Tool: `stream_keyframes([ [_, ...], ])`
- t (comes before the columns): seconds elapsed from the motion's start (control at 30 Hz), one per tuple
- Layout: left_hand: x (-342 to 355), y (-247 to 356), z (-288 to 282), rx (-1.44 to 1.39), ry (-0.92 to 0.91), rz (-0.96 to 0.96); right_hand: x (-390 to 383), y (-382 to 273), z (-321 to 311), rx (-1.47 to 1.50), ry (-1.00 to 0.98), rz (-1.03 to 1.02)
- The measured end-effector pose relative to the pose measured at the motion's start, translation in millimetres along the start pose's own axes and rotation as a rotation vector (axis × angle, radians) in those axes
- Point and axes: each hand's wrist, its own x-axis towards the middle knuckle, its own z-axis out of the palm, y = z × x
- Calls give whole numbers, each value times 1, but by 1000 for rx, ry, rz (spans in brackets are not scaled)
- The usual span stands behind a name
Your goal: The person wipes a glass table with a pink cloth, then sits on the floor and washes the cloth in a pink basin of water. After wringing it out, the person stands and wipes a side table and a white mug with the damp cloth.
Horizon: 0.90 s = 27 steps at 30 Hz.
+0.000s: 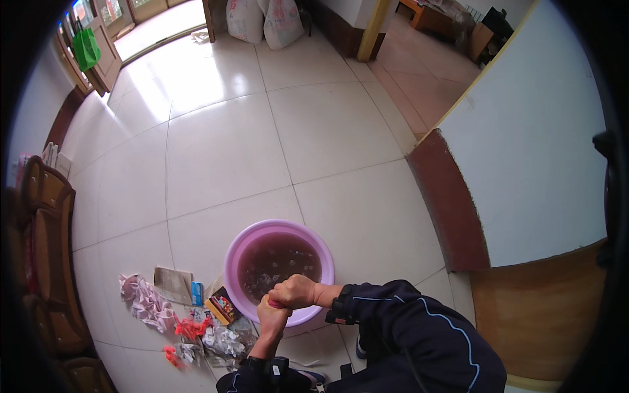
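1. Setting: a room with a floor of large pale glossy tiles (216, 144); a white wall with a dark red skirting (449, 203) runs along the right, wooden doors (105, 46) stand at the far left, and two white sacks (265, 19) lean near the far doorway.
2. Basin (278, 265): round, pink-purple plastic, set on the tiles directly in front of the person. It holds dark, murky water with pale foam specks.
3. Left hand (270, 319): forearm rises from the lower edge in a dark sleeve with a watch-like band at the wrist. The hand points upward to the near rim of the basin, fingers curled tight.
4. Right hand (296, 291): forearm enters from the right in a dark blue sleeve with a light stripe, lying nearly level. The fist is clenched, knuckles up, resting against and just above the left hand.
5. Held item: a small pink cloth (275, 304), only a sliver showing between the two fists, gripped firmly by both over the near edge of the basin.
6. Left of the basin: a scatter of crumpled wrappers and papers (187, 318), pink, red and white, with a small colourful box (223, 304) just beside the rim.
7. Far left edge: dark wooden furniture (46, 262).
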Motion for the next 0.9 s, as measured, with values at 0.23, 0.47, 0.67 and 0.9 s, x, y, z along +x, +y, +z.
stream_keyframes([
  [0.23, -23, 27, 1, -156, 10, -78, 1, -19, -24, 34, 32, 84],
  [0.47, -41, 47, -2, -240, 5, -87, 3, -36, -47, 16, 160, 117],
  [0.67, -70, 60, -13, -156, -127, -195, -10, -75, -61, 77, 108, 278],
  [0.9, -136, 97, -54, 62, -439, -211, -19, -153, -117, 499, -74, 521],
])
